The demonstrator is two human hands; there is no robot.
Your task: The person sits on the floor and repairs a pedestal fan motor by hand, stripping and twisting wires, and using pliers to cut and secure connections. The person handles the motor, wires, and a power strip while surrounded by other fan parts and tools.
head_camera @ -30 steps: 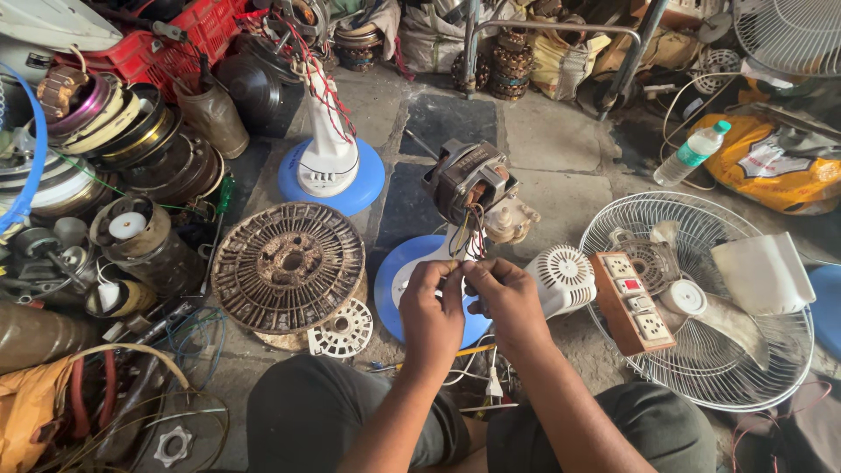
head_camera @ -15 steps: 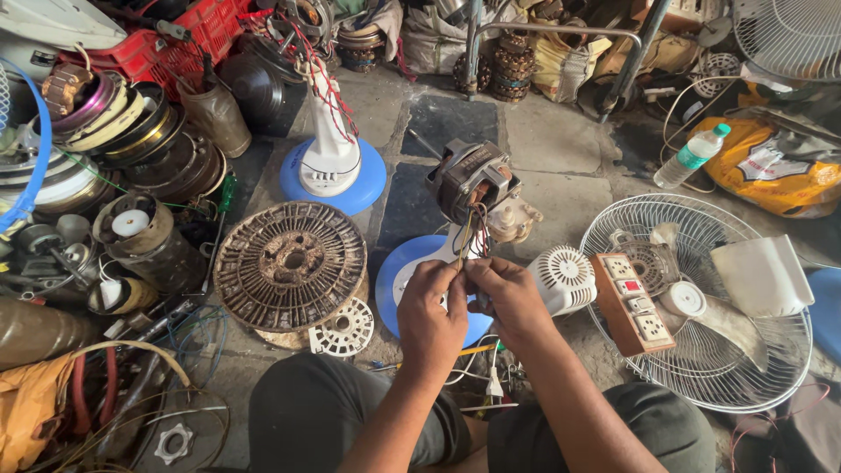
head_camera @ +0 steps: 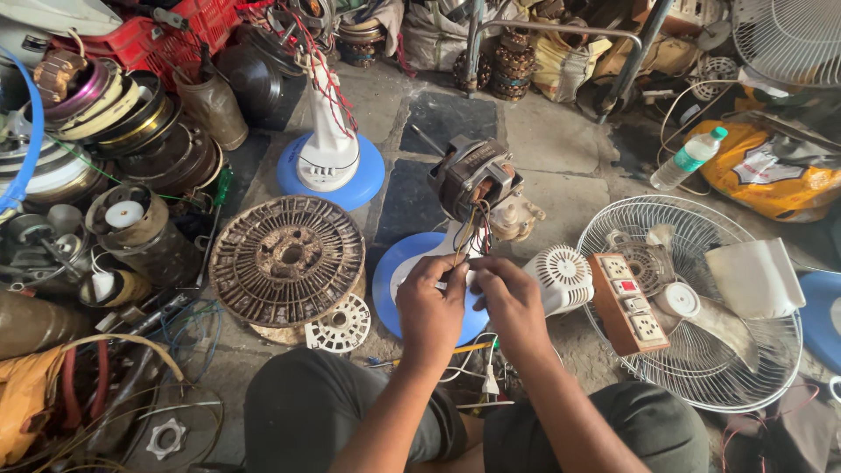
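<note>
A bare fan motor (head_camera: 473, 178) with copper windings stands on a white stem over a round blue base (head_camera: 396, 278). Coloured wires (head_camera: 473, 229) hang from the motor down to my hands. My left hand (head_camera: 431, 307) and my right hand (head_camera: 510, 300) meet just below the motor, fingertips pinched together on the wire ends. A white vented motor cover (head_camera: 561, 277) lies right beside my right hand.
A rusty round grille disc (head_camera: 287, 260) lies to the left, a second blue fan base with white stem (head_camera: 331, 162) behind it. A fan guard (head_camera: 692, 315) holding a switch board (head_camera: 629, 302) sits to the right. A plastic bottle (head_camera: 689, 158) and motor parts crowd the floor.
Both hands stay at the wires under the motor, with only slight finger movement. The view has shifted very little.
</note>
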